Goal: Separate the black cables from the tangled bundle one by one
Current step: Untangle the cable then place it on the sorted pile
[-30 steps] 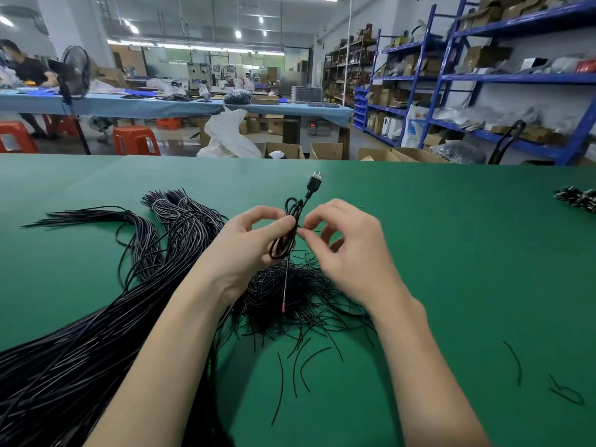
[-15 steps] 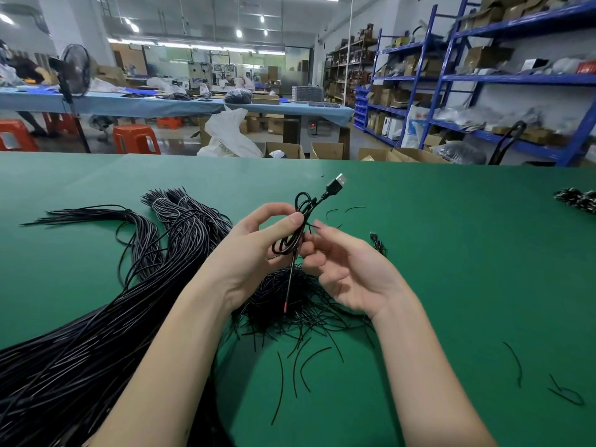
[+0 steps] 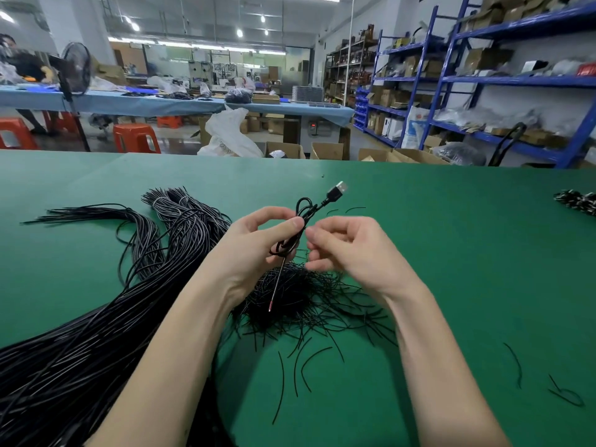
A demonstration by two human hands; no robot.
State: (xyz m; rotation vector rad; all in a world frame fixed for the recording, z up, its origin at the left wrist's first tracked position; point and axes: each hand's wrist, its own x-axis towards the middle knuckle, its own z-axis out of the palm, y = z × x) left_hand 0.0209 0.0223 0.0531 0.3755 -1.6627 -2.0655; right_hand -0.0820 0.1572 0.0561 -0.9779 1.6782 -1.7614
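My left hand (image 3: pixel 254 243) pinches a coiled black USB cable (image 3: pixel 301 217) above the green table (image 3: pixel 451 253). The cable's USB plug (image 3: pixel 337 190) points up and to the right, and a thin red-tipped wire end (image 3: pixel 274 295) hangs down from the coil. My right hand (image 3: pixel 351 250) is beside the coil with fingers curled, its fingertips close to the cable; it is blurred and I cannot tell whether it touches. A large bundle of long black cables (image 3: pixel 96 317) lies on the left. Below my hands sits a tangled pile of short black pieces (image 3: pixel 300 298).
Loose short black pieces (image 3: pixel 516 362) lie scattered on the table's right side. A small heap of black parts (image 3: pixel 577 201) sits at the far right edge. Beyond the table are cardboard boxes, red stools, a blue table and blue shelving.
My right hand turned from palm-up and open to curled, with its fingertips back near the coil. The USB plug has swung further to the right. The left hand keeps its pinch.
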